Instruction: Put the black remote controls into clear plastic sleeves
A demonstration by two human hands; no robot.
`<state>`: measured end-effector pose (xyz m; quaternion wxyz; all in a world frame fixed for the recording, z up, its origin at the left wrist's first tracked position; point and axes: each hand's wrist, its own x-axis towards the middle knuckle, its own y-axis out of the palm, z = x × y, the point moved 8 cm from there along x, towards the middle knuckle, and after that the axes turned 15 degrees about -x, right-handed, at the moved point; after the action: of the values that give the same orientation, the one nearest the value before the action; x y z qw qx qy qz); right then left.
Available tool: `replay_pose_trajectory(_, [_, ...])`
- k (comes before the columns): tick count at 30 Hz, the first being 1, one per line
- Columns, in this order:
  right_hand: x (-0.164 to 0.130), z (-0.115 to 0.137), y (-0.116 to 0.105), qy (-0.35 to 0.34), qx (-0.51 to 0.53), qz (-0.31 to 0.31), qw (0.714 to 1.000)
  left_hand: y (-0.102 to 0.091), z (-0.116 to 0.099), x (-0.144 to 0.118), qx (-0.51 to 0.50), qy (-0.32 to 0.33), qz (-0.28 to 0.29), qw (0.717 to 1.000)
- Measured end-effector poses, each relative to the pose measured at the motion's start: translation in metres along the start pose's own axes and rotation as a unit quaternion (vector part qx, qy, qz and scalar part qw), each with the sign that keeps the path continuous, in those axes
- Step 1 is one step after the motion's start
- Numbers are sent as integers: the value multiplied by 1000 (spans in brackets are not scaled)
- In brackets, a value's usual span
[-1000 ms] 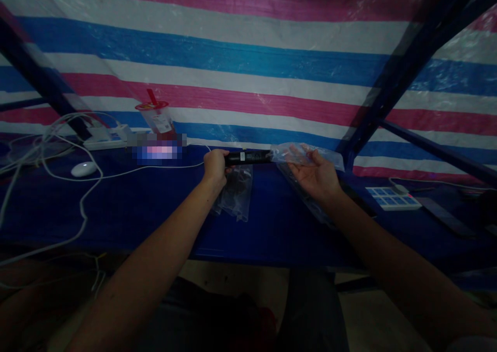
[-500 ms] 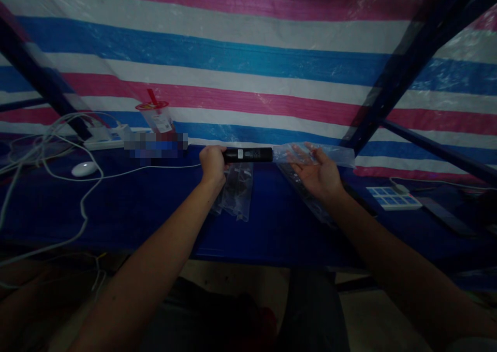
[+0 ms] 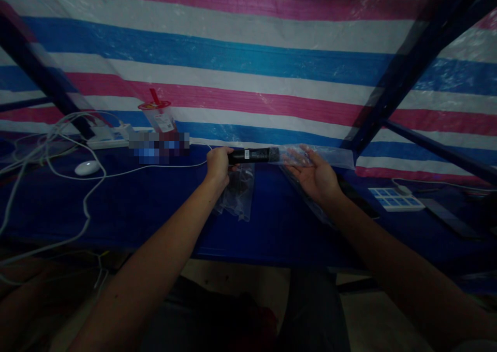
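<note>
Two hands above blue table: left hand clenched round black cylinder, long axis horizontal, free end entering clear plastic bag; right hand open-palmed, cradling bag mouth, just beside tip.

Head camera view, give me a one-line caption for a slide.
Left hand holds a black cylinder at the mouth of a clear plastic bag supported by the right hand.
</note>
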<state>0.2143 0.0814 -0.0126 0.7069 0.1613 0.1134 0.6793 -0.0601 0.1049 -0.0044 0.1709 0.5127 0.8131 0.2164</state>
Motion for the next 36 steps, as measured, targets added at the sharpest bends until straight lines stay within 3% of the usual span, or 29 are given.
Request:
replay_pose_trajectory(7, [-2,1,1,-19,-33,-19,999,7,7,-1,1,-14,44,999])
replay_pose_trajectory(17, [-12,10,18,-41,-56,32,997,27,20,-8,-30,-69,168,983])
replay_pose_trajectory(29, [-15,12,27,-82,-105,50,990,37,33,-20,-52,-154,205,965])
replay_pose_trajectory(36, [-14,5,30,-88,-123,41,988,44,34,-29,-55,-165,225,959])
